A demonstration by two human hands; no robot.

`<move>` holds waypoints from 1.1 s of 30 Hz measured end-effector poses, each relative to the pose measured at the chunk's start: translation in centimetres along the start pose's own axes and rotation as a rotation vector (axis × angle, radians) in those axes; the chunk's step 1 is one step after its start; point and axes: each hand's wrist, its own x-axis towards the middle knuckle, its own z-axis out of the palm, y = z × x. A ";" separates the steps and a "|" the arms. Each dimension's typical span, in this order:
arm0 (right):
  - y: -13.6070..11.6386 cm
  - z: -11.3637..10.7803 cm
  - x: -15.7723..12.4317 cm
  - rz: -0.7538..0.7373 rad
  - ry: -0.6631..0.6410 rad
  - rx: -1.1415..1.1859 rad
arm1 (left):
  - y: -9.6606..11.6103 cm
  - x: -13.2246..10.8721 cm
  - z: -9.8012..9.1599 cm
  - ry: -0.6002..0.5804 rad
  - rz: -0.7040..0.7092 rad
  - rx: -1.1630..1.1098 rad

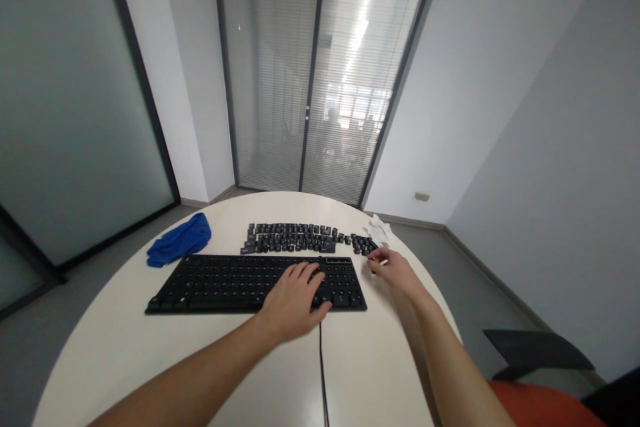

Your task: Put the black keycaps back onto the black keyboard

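Observation:
A black keyboard frame (220,282) with its keycaps removed lies on the round white table (125,340). My left hand (295,300) rests flat on its right part, fingers spread. Behind the keyboard, several loose black keycaps (295,238) are laid out in rows. My right hand (393,268) is beside the keyboard's right end, fingers pinched at the right end of the keycap rows (364,245); what it pinches is too small to make out.
A blue cloth (179,240) lies at the table's left rear. A crumpled white tissue (380,229) sits behind my right hand. The keyboard's cable (323,373) runs toward me. An orange chair seat (540,403) is at lower right.

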 end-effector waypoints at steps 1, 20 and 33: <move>-0.5 0.0 -0.2 -0.078 -0.094 0.101 | 0.0 0.0 0.0 -0.001 0.001 -0.003; -2.5 -0.8 -2.3 0.033 -0.545 0.412 | 0.0 0.1 0.0 0.000 0.006 -0.001; -2.8 -0.8 -2.5 0.062 -0.586 0.381 | 0.0 0.0 0.1 -0.003 0.002 -0.003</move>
